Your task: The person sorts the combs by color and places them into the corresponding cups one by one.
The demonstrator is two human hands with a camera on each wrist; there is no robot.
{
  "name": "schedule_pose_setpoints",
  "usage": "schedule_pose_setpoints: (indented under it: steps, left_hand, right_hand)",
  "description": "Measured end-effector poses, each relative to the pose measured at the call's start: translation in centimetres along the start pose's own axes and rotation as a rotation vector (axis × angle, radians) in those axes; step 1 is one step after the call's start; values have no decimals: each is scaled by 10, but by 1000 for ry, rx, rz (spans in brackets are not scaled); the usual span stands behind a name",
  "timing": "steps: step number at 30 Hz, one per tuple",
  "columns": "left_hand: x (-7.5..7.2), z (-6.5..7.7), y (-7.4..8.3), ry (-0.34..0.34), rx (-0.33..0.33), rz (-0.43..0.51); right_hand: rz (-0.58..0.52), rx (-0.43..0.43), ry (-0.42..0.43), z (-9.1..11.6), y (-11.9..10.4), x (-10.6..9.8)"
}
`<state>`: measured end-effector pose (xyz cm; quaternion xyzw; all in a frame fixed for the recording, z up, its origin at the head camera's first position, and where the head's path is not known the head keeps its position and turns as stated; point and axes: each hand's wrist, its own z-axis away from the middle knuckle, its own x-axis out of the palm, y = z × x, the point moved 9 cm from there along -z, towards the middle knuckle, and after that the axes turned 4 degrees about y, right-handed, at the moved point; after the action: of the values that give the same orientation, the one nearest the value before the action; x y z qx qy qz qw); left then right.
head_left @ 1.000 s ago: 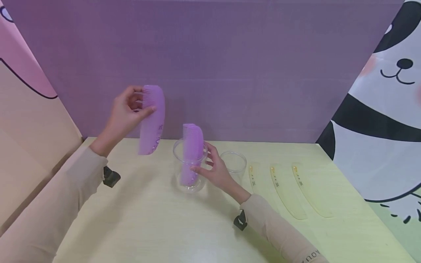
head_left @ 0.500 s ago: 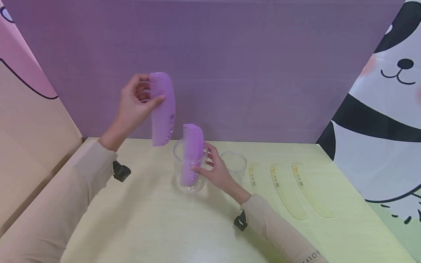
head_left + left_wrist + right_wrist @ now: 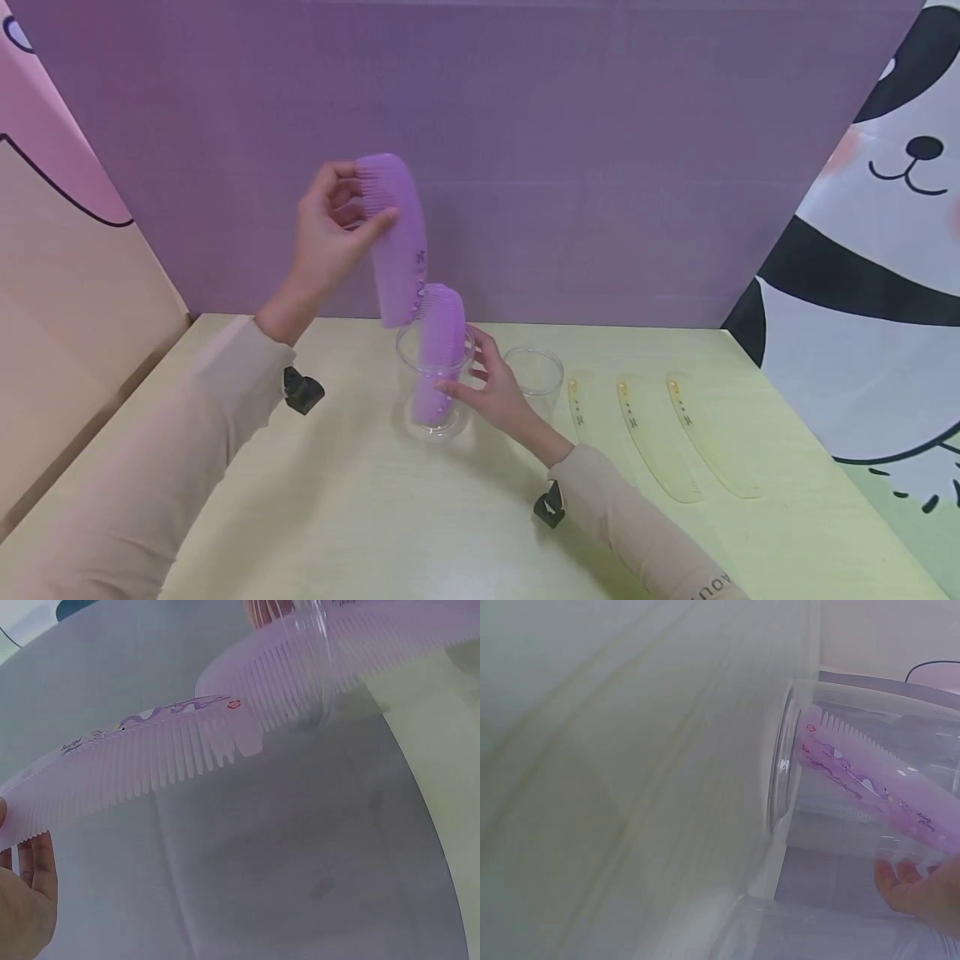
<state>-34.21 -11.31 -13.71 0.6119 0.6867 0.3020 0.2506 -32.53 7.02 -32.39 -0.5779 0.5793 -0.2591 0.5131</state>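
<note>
My left hand pinches a purple comb near its upper end, thumb on the front face. That comb hangs almost upright, its lower end just above the left rim of a clear plastic cup. Inside the cup, purple comb material stands upright and sticks out over the rim; the right wrist view hints at two overlapping combs. My right hand grips the cup's right side, thumb in front. In the left wrist view, the held comb points teeth-down, its tip overlapping the cup's comb.
Just right of the gripped cup stands a second clear cup, partly behind my right wrist. Three pale yellow see-through combs lie side by side on the right of the table. A purple backdrop closes off the far edge.
My left hand has carried the purple comb right and upward, bringing its lower end to the cup's rim and tilting it slightly. My right hand and the cup have stayed put.
</note>
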Motion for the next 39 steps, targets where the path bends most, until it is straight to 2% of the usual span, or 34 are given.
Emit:
schedule_pose_setpoints:
  steps: [9, 15, 21, 26, 39]
  left_hand:
    - [19, 10, -11, -50, -34, -5]
    - [28, 23, -24, -79, -62, -29]
    - [34, 40, -42, -113, -49, -72]
    - [38, 52, -57, -139, -78, -101]
    - [52, 73, -75, -220, -132, -123]
  right_hand:
    - [-3, 3, 2, 2, -5, 0]
    - [-8, 0, 0, 2, -4, -1]
    - [1, -13, 0, 2, -6, 0]
    - [5, -21, 4, 2, -7, -1]
    - [22, -43, 8, 2, -10, -1]
